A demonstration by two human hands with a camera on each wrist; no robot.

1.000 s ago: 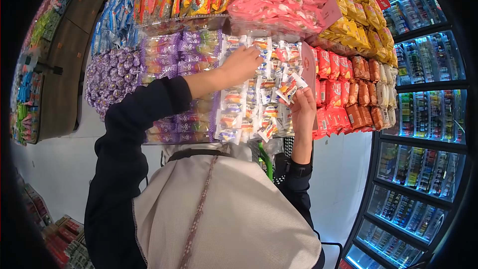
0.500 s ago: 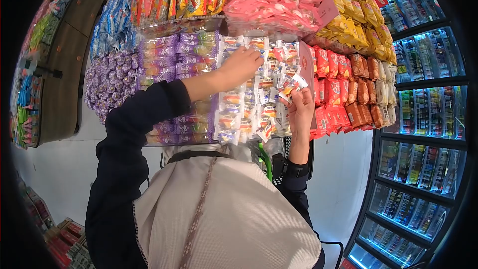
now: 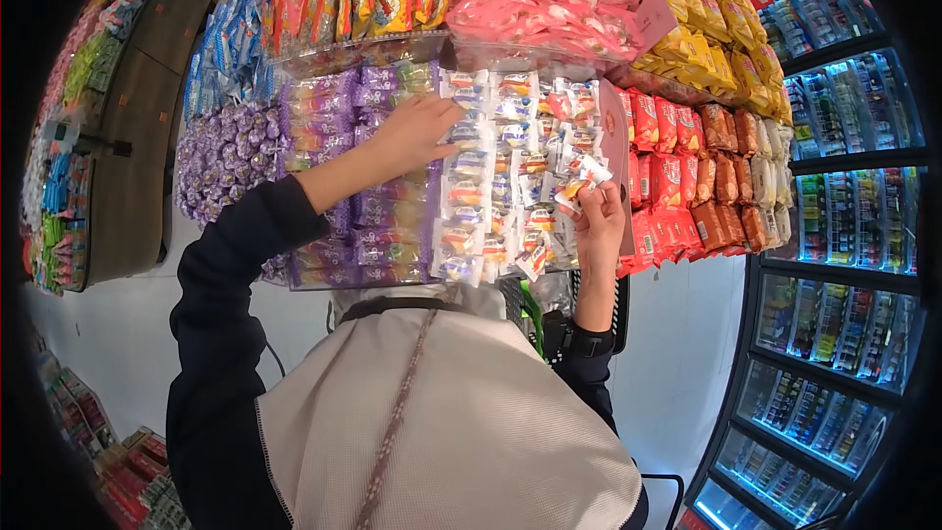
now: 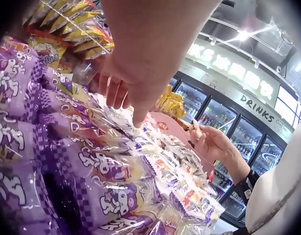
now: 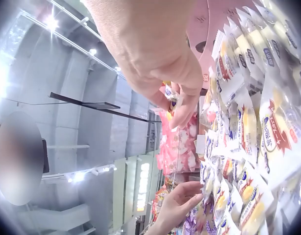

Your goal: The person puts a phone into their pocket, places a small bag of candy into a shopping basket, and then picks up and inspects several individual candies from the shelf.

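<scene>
Rows of small white packets (image 3: 469,191) with red, yellow and blue print fill the middle bin. The left hand (image 3: 417,134) is over the seam between these and the purple packets (image 3: 392,236), fingers loosely extended and holding nothing visible; in the left wrist view that hand (image 4: 123,88) hangs above both kinds. At the bin's right side, the right hand (image 3: 599,221) pinches a white packet (image 3: 581,177) between thumb and fingers. In the right wrist view the right hand (image 5: 165,73) partly covers the packet it holds.
Red packets (image 3: 662,177) and brown packets (image 3: 708,182) lie right of a pink divider (image 3: 614,132). Pink bags (image 3: 545,0) and yellow bags (image 3: 711,34) sit behind. Purple wrapped sweets (image 3: 228,162) are at far left, and lit drink fridges (image 3: 854,226) stand right.
The left hand has moved left, off the white packets toward the purple ones, and its fingers have spread. The right hand still holds its packet in nearly the same place.
</scene>
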